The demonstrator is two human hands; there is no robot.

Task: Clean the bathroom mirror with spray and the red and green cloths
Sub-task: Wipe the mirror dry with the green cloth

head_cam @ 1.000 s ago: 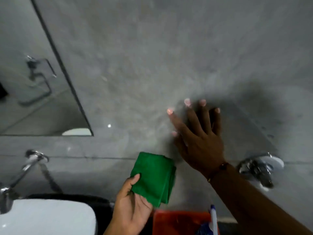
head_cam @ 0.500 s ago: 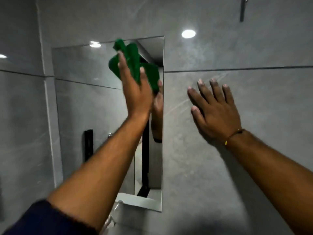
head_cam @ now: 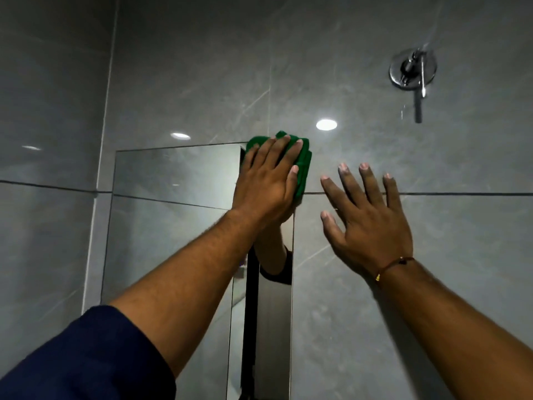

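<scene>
Laying straight fingers (head_cam: 281, 148) of the left hand (head_cam: 265, 186) flat over the green cloth (head_cam: 304, 164), pressing it onto the top right corner of the mirror (head_cam: 173, 180) after bringing it up from below, keeping the right hand (head_cam: 372, 226) splayed empty against the wall (head_cam: 447, 168), apparently starting the wiping.

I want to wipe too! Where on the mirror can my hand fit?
The rectangular wall mirror is bare from its left edge to the left forearm. Its top right corner is crowded: the left hand presses the folded green cloth there, and the right hand lies flat on the grey tiled wall beside it.
</scene>
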